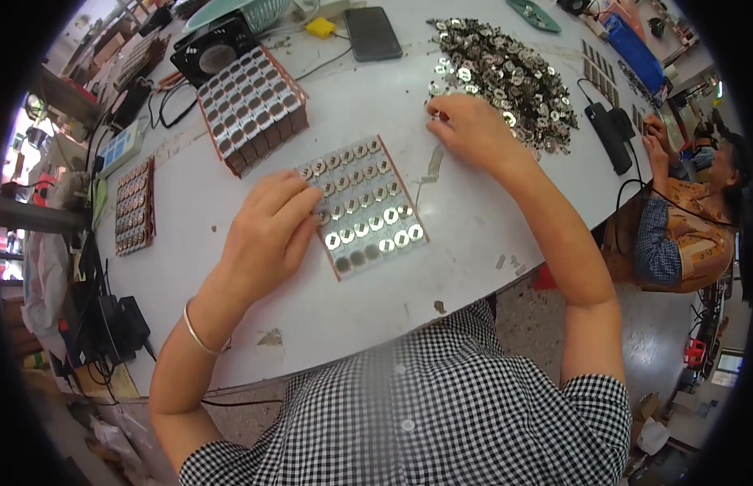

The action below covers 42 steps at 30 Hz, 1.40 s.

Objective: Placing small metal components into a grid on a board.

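Observation:
A flat panel [402,194] with rows of round metal discs lies on the white table in front of me. Most of its round places carry shiny discs; a few in the nearest row look dark grey. My left hand [271,223] rests over the panel's left edge, fingers bent and drawn together, with the fingertips partly hidden. Beside a heap of small metal discs [514,77], my right hand [473,134] has its thumb and fingers curled into a pinch. Whatever lies between those fingertips is too small to make out.
A stack of similar panels [255,109] stands at the back left beside a black fan [214,55]. Another panel [135,206] lies at the far left. A phone [373,34] lies at the back, a black power strip [610,138] at right. Another person [684,227] sits at the right.

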Tool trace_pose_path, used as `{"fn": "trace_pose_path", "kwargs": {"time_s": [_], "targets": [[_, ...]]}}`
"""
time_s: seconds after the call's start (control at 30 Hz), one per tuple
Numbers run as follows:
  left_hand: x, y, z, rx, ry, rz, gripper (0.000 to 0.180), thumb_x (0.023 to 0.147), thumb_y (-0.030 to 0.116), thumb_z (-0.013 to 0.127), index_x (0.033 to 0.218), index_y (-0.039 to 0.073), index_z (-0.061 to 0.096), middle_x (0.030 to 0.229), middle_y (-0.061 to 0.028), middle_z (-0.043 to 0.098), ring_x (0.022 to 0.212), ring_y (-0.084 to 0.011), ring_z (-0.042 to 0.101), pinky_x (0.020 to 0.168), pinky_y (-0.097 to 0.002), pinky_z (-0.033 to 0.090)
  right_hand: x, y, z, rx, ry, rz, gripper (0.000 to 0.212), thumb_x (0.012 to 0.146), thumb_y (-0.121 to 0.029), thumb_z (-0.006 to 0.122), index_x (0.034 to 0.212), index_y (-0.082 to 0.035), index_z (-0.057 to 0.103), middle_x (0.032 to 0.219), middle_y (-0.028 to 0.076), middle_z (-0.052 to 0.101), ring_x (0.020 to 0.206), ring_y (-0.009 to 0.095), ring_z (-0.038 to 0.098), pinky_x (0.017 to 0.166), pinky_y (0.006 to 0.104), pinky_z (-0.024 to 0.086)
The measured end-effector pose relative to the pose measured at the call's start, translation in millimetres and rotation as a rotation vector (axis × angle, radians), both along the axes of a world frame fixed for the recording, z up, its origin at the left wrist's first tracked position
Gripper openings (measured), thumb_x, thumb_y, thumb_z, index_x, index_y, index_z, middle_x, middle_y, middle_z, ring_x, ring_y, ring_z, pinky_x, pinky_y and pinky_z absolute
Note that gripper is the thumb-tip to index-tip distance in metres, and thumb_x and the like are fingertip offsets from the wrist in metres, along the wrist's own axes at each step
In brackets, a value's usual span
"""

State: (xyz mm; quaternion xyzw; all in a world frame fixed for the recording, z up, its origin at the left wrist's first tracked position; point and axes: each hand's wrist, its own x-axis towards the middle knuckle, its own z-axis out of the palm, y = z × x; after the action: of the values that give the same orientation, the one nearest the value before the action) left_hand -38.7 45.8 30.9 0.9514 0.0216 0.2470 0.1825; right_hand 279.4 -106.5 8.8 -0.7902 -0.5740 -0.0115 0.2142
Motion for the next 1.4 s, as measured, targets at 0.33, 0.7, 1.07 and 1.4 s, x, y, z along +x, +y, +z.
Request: {"fn": "trace_pose_path", "kwargs": {"time_s": [0.33, 0.7, 1.07, 1.4], "targets": [[52.2, -13.1, -34.0, -0.034, 0.088, 0.017, 0.05, 0.087, 0.026, 0.071, 0.129, 0.0, 0.063, 0.136, -0.0233, 0.056, 0.129, -0.039, 0.048, 0.111, -0.0517, 0.034, -50.1, -38.1, 32.4, -0.014, 0.544, -0.017, 0.013, 0.093, -0.009, 0.066, 0.104, -0.001, 0.069, 0.078, -0.002, 0.066, 0.067, 0.007, 0.058, 0.062, 0.0275, 0.048], [67.3, -11.2, -45.1, -0.022, 0.058, 0.064, 0.042, 0.092, 0.023, 0.065, 0.13, 0.004, 0.063, 0.139, -0.0224, 0.055, 0.134, -0.0409, 0.047, 0.114, -0.0567, 0.031, -126.6, -46.1, 18.2, -0.078, 0.95, 0.041, 0.008, 0.093, -0.002, 0.07, 0.1, -0.001, 0.066, 0.081, -0.003, 0.065, 0.067, 0.0, 0.054, 0.059, 0.0186, 0.044], [67.3, -8.0, -49.2, -0.03, 0.014, 0.036, 0.039, 0.094, 0.023, 0.064, 0.128, 0.004, 0.063, 0.137, -0.02, 0.057, 0.133, -0.0398, 0.048, 0.114, -0.0565, 0.031, -138.6, -36.8, 21.2, -0.08, 0.676, 0.069, 0.005, 0.091, -0.001, 0.069, 0.095, 0.0, 0.066, 0.074, -0.001, 0.062, 0.062, 0.003, 0.049, 0.055, 0.0224, 0.042], [69.9, -9.0, -48.6, -0.065, 0.023, 0.062, 0.039, 0.095, 0.023, 0.063, 0.128, 0.004, 0.065, 0.138, -0.0207, 0.058, 0.135, -0.0397, 0.048, 0.115, -0.0563, 0.032, -149.8, -45.3, 5.6, 0.102, 0.383, 0.084, 0.014, 0.086, 0.0, 0.074, 0.099, -0.002, 0.07, 0.086, 0.007, 0.066, 0.069, 0.015, 0.061, 0.061, 0.0283, 0.05]]}}
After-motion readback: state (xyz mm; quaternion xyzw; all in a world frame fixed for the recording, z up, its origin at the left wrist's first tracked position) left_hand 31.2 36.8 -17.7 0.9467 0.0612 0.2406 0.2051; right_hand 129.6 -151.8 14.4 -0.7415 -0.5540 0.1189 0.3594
